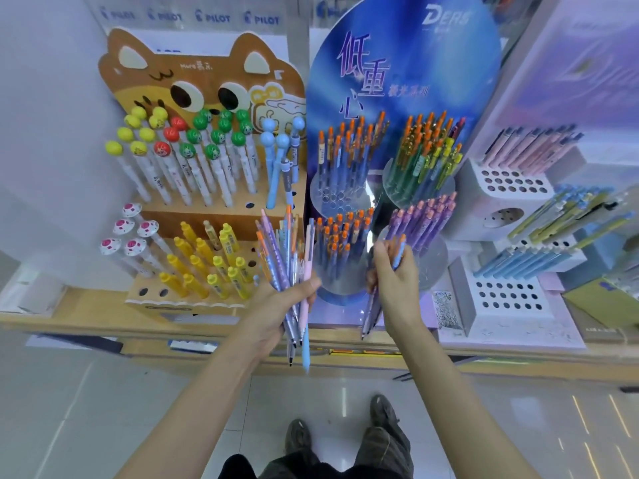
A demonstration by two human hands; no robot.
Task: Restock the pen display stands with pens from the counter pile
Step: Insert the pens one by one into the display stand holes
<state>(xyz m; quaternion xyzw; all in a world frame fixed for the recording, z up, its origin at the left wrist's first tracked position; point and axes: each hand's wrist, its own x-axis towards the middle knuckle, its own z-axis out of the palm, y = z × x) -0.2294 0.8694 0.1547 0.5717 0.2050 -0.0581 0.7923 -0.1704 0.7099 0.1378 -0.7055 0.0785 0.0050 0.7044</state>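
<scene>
Counter edge [86, 321] lies just beneath both hands: left hand [273, 309] grips a fanned pen bundle [287, 247], right hand [394, 285] several pens [399, 252].

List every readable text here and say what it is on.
"PILOT", four times: header strip behind the cat stand.
"DERS": top of the blue display board.
"低重心": same board, large characters.
Small print on the cat stand, the board and pen barrels: too blurred to read.
</scene>
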